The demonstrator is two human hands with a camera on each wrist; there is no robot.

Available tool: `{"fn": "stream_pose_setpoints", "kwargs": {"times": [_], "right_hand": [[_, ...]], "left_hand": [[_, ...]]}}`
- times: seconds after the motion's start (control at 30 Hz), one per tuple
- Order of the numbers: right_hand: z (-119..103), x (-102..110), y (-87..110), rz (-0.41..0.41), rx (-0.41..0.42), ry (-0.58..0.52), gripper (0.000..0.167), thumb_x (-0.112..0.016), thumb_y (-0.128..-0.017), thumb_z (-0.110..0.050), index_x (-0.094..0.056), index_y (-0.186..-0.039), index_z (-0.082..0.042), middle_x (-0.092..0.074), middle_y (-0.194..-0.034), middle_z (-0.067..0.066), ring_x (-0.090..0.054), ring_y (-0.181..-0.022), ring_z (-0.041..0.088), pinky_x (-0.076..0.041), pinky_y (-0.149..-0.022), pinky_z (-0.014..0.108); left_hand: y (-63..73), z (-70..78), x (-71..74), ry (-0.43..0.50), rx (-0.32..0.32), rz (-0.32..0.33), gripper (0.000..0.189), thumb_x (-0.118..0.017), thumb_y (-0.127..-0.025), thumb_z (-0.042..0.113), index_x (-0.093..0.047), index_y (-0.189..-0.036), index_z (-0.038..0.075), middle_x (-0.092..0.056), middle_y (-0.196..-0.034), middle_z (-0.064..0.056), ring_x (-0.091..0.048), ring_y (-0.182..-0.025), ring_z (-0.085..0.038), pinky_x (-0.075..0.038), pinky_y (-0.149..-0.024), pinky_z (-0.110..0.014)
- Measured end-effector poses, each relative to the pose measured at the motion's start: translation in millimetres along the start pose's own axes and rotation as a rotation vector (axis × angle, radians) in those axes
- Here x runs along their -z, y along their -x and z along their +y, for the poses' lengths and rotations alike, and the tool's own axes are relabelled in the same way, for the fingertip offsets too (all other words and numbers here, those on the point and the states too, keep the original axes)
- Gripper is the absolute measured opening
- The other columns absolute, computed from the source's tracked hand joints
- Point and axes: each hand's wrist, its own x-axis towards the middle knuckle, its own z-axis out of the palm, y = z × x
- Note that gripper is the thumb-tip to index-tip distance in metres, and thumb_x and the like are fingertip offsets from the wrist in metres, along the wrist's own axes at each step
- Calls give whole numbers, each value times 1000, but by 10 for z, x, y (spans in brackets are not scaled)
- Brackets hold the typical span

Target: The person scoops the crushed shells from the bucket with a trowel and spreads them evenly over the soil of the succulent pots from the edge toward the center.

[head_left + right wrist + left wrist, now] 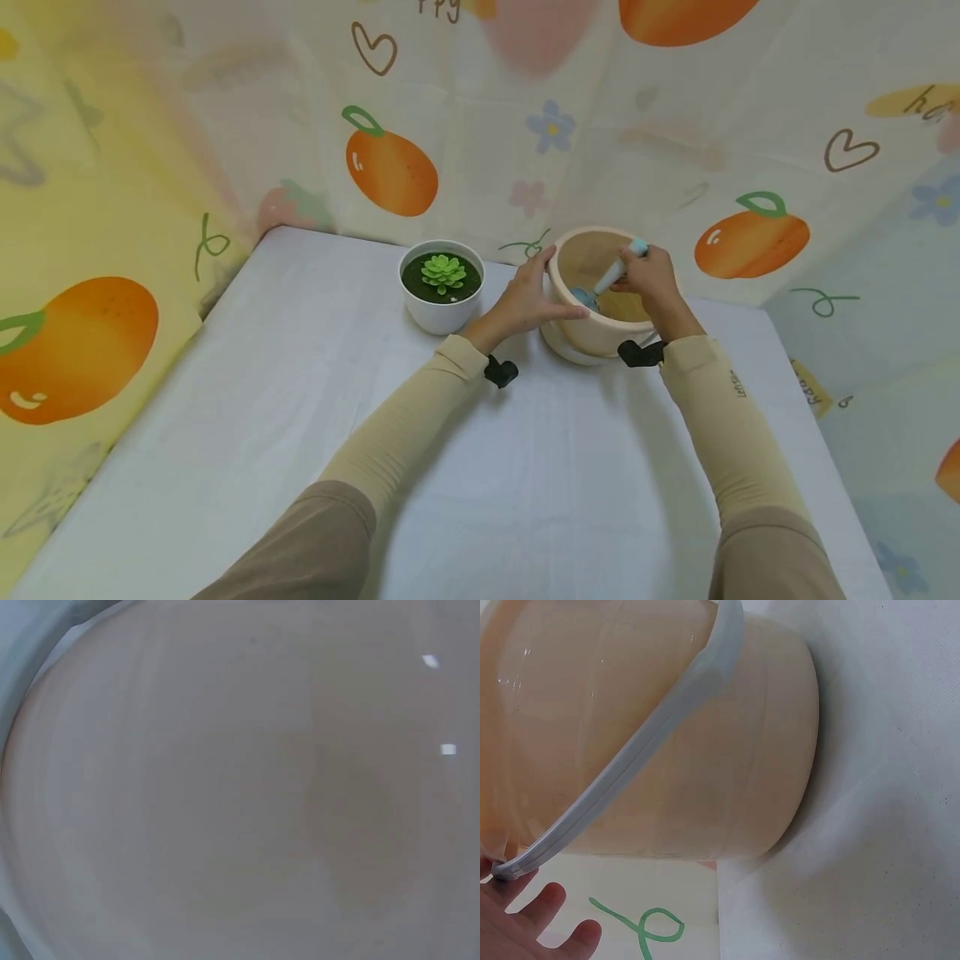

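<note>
A cream bucket (607,332) with a pale handle (641,746) stands at the back of the table. My left hand (525,298) rests spread against its left side, thumb at the near rim and fingertips at the far rim. In the left wrist view several fingers (544,907) stand off the wall. Over the bucket, my right hand (651,279) grips the pale handle of a small shovel-like tool (611,275). Its blue head reaches down inside the bucket, partly hidden by the rim. The bucket's wall (225,780) fills the right wrist view.
A white pot (441,315) holding a green succulent (442,273) stands left of the bucket, close to my left hand. White cloth covers the table (300,333). Behind it hangs a fruit-patterned curtain (465,125), near the bucket's far side.
</note>
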Motion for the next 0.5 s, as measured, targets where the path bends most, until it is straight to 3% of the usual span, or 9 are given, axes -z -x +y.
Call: {"fn": "stream_pose_setpoints", "kwargs": {"times": [0.2,0.3,0.5], "right_hand": [[3,0,-3,11,-8,-58,43,-49,-101,-28,-47,-125,9,-53,-94,9,-65,-56,8,-57,-58,21],[-3,-2,5,-27,-2,-105,50,-52,-100,-27,-44,-132,12,-55,-91,7,-66,-57,8,-57,-59,21],[-10,-13,36,-90,34,-124,32,-57,-98,-20,-51,-116,6,-57,-89,2,-66,-63,6,-58,-64,21]], "left_hand": [[-3,-18,4,7,9,-4,117,-82,-70,54,-13,-157,14,-33,-155,-9,-35,-142,-26,-36,-113,-47],[-14,-35,-2,8,4,-3,117,-81,-71,54,-13,-157,14,-33,-155,-8,-34,-143,-25,-35,-114,-46],[-23,-42,-12,-4,-16,2,117,-82,-71,53,-14,-157,11,-31,-157,-9,-32,-144,-26,-33,-115,-47]]}}
